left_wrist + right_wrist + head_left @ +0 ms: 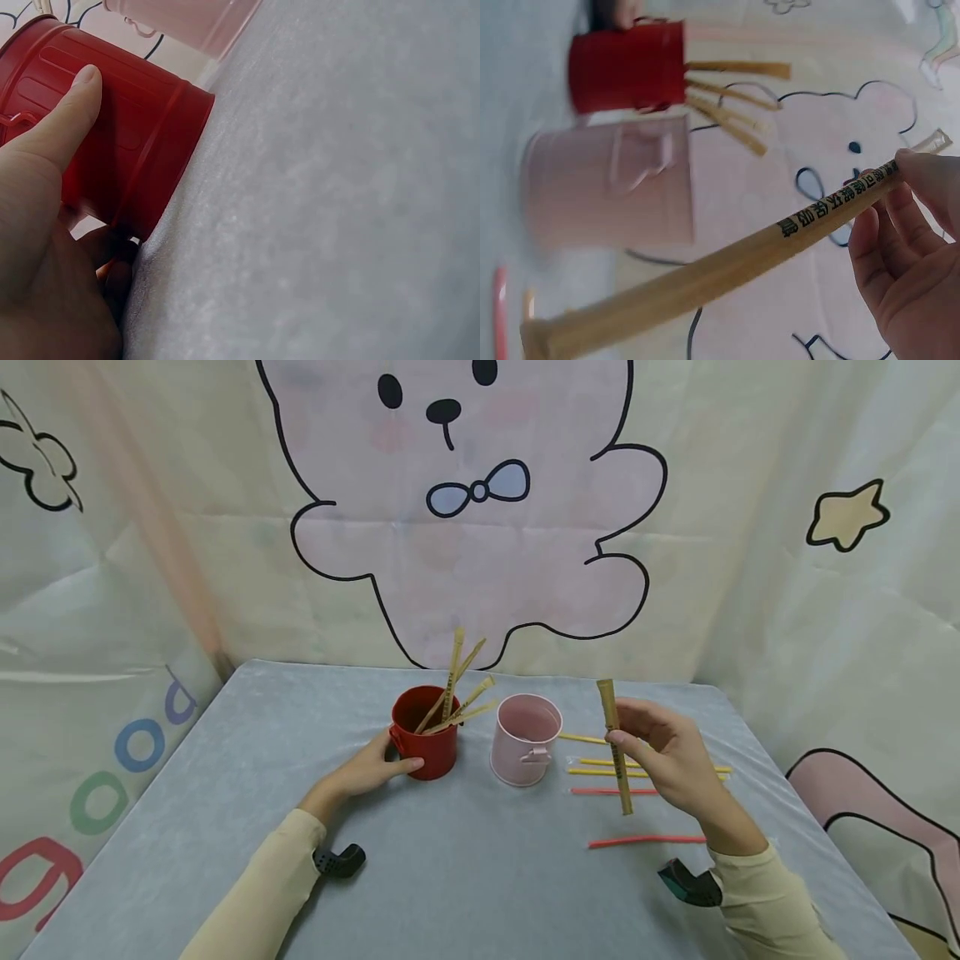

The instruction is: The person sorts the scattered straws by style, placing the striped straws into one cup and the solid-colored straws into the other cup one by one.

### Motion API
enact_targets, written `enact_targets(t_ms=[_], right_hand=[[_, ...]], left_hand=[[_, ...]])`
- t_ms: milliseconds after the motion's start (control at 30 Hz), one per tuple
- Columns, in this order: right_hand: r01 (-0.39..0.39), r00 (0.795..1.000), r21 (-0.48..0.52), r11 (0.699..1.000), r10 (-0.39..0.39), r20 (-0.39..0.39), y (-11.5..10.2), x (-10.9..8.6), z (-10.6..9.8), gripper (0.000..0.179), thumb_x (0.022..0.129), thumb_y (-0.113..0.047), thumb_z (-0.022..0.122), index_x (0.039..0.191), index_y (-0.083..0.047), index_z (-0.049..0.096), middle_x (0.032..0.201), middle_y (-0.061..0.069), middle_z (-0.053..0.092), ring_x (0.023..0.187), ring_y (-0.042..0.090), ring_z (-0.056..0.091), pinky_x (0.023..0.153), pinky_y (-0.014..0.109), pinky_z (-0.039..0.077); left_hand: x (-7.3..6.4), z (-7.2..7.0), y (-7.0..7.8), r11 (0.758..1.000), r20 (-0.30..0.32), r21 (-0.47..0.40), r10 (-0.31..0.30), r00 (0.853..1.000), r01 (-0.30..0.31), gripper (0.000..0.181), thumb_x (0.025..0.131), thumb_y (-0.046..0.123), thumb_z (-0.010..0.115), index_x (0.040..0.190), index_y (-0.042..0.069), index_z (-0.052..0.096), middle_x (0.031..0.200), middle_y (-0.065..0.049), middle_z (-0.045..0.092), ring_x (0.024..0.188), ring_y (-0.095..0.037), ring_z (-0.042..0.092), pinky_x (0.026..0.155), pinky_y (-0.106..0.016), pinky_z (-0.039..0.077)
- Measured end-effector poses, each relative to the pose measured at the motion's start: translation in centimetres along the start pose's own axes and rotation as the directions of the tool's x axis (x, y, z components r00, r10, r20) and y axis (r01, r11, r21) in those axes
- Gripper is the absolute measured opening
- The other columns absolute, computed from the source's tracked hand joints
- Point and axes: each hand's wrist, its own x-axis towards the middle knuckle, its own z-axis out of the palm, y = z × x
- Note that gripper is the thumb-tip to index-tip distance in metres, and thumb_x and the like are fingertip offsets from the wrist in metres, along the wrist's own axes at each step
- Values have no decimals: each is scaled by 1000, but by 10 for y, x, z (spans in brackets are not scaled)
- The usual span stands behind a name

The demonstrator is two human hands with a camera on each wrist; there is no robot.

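My left hand (372, 770) grips the small red bucket (435, 755) by its side, thumb across its front. In the left wrist view the base of the bucket is at the tabletop, and the fingertips behind it are partly hidden. Several brown paper-wrapped straws (452, 681) lean out of the bucket. Right of the pink bucket, my right hand (670, 762) pinches another paper-wrapped straw (623, 781) between thumb and fingers, above the table. Dark printed characters run along this wrapper (802, 217) in the right wrist view.
Beside the red bucket stands a pink bucket (517, 752) with a small handle. Yellow straws (600, 772) and red straws (637, 840) lie on the grey-blue tablecloth (465, 877), under and near my right hand. A printed cloth backdrop (465, 560) rises behind the table.
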Motion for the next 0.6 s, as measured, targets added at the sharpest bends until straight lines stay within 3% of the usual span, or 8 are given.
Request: enact_targets(t_ms=[267, 467, 600], right_hand=[[23, 998, 168, 985, -13, -59, -12, 20, 16, 34, 93, 16, 57, 117, -5, 69, 100, -6, 72, 89, 7, 68, 80, 19, 58], [87, 990, 306, 948, -46, -137, -18, 35, 35, 29, 91, 19, 56, 110, 0, 69, 99, -1, 72, 91, 8, 70, 81, 21, 59], [138, 977, 366, 920, -66, -202, -23, 45, 46, 33, 91, 18, 57, 108, -7, 71, 96, -1, 74, 87, 8, 70, 77, 19, 58]], left_hand=[[4, -1, 1, 999, 1, 32, -4, 1000, 4, 84, 95, 36, 70, 160, 11, 22, 165, -14, 29, 154, -37, 22, 124, -64, 16], [3, -1, 0, 999, 1, 29, -26, 1000, 26, 85, 95, 37, 70, 160, 10, 23, 165, -15, 29, 155, -37, 20, 124, -64, 15], [2, -1, 0, 999, 2, 24, -34, 999, 34, 87, 94, 39, 71, 160, 11, 21, 166, -14, 27, 156, -36, 19, 125, -64, 14]])
